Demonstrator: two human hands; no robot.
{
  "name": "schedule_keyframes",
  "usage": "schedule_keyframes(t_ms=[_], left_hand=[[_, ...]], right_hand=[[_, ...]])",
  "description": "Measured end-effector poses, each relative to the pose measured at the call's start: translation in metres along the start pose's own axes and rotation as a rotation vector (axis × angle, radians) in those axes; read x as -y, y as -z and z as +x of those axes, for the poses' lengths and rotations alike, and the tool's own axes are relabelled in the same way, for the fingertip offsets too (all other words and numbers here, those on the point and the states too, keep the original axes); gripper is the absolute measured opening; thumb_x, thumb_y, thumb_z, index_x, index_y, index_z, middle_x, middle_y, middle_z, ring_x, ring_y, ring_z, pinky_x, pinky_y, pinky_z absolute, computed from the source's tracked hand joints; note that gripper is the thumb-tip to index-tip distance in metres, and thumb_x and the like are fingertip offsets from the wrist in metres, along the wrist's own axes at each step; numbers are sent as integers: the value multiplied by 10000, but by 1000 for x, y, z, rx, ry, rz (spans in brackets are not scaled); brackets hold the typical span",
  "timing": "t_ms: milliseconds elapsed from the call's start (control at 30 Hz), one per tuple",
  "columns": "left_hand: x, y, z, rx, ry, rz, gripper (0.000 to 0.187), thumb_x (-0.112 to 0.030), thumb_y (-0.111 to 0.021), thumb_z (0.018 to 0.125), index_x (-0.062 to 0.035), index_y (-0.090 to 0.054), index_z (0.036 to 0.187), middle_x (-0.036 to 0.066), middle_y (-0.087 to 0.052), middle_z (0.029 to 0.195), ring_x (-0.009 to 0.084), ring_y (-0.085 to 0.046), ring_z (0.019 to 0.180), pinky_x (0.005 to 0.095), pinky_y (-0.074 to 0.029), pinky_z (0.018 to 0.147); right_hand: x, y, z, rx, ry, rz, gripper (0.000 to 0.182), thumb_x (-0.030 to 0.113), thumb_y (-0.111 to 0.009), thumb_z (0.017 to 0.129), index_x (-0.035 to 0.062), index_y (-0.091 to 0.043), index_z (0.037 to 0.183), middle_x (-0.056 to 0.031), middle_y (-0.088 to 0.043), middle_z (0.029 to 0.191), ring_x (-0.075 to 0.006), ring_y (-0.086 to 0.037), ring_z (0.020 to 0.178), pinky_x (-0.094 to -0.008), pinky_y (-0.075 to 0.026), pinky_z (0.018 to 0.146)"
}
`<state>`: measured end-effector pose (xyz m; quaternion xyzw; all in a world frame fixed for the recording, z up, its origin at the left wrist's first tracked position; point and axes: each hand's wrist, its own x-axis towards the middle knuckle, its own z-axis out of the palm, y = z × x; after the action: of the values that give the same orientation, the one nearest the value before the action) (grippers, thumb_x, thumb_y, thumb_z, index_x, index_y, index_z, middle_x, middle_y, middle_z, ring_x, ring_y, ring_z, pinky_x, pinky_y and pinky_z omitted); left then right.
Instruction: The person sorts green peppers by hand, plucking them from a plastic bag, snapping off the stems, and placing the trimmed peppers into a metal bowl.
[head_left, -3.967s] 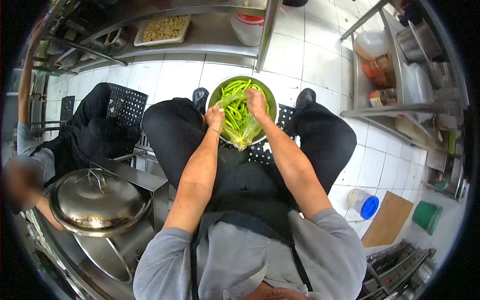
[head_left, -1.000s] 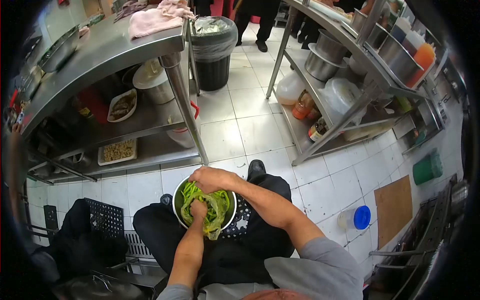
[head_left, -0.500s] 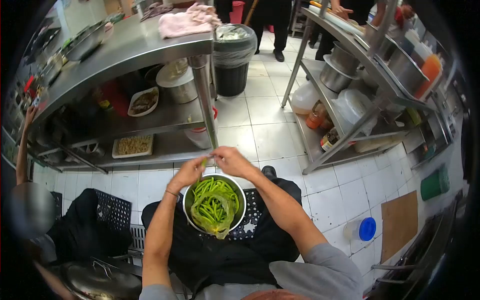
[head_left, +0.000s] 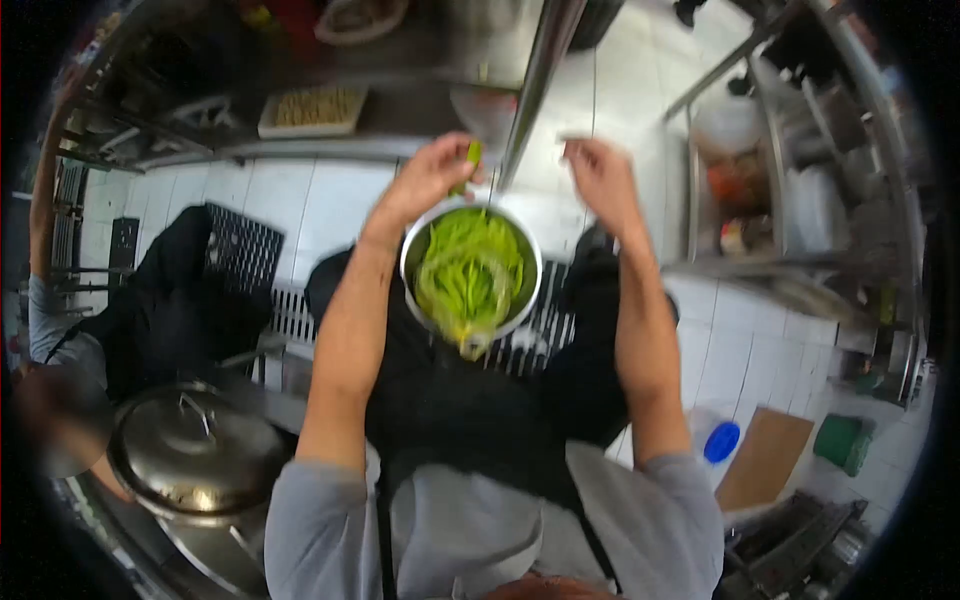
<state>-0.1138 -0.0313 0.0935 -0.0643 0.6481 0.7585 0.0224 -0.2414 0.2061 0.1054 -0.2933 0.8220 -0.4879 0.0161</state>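
Note:
A metal bowl (head_left: pixel 536 283) between my legs holds long green pods (head_left: pixel 470 235) and a clear plastic bag (head_left: pixel 474 322) lying over them. Above the bowl's left rim, my left hand (head_left: pixel 430 180) grips a green pod (head_left: pixel 473 153) that sticks up past its fingers. Out to the right, apart from the left hand, my right hand (head_left: pixel 606 180) is closed with fingertips pinched together. A thin dark item shows at those fingertips, too blurred to identify.
Ahead stands a steel shelf unit with a tray (head_left: pixel 312 110); its leg (head_left: pixel 535 90) rises beyond my hands. Right is another rack (head_left: pixel 760 265). A co-worker (head_left: pixel 150 270) sits left beside a lidded pot (head_left: pixel 195 450). A blue-lidded tub (head_left: pixel 721 441) and cardboard (head_left: pixel 766 457) lie right.
My hands have moved apart, the right one going right and the left one keeping a green pod. The view has tilted down, so the bowl sits higher and further right.

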Motion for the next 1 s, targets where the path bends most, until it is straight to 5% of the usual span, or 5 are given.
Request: schedule_keyframes(t_ms=[267, 433, 467, 900, 1000], left_hand=[[185, -22, 9, 539, 417, 1405, 243, -137, -553, 794, -18, -718, 926, 254, -684, 955, 409, -678, 876, 469, -539, 793], [262, -31, -28, 26, 184, 1494, 157, -121, -543, 835, -73, -684, 884, 198, -677, 933, 372, -677, 784, 469, -545, 644], [285, -25, -26, 22, 185, 1520, 154, -148, -530, 863, -99, -664, 921, 166, -663, 938, 347, -664, 784, 460, -536, 630], [262, -20, -45, 230, 270, 1703, 257, -161, -551, 877, -83, -641, 1105, 201, -688, 975, 362, -692, 862, 501, -543, 732], [256, -6, -48, -55, 297, 1531, 250, -171, -570, 873, -113, -633, 1107, 175, -684, 944, 363, -680, 879, 504, -535, 741]], right_hand=[[-3, 12, 18, -37, 86, -50, 205, 75, -567, 928, 15, -697, 1074, -139, -718, 895, -178, -692, 802, -291, -540, 722], [-20, -1, 20, -17, 216, -167, 223, 38, -557, 871, 4, -678, 1055, -227, -676, 997, -358, -672, 923, -404, -531, 834], [-27, -6, 20, 32, 197, -185, 299, 44, -615, 710, 2, -670, 1000, -215, -663, 966, -396, -631, 941, -455, -509, 860], [-33, -13, 14, 14, 243, -178, 228, 15, -590, 725, 1, -685, 931, -213, -652, 938, -391, -634, 925, -460, -509, 858], [-39, -8, 16, 86, 286, -315, 238, 51, -589, 721, 17, -687, 936, -212, -668, 878, -388, -649, 865, -454, -515, 820]])
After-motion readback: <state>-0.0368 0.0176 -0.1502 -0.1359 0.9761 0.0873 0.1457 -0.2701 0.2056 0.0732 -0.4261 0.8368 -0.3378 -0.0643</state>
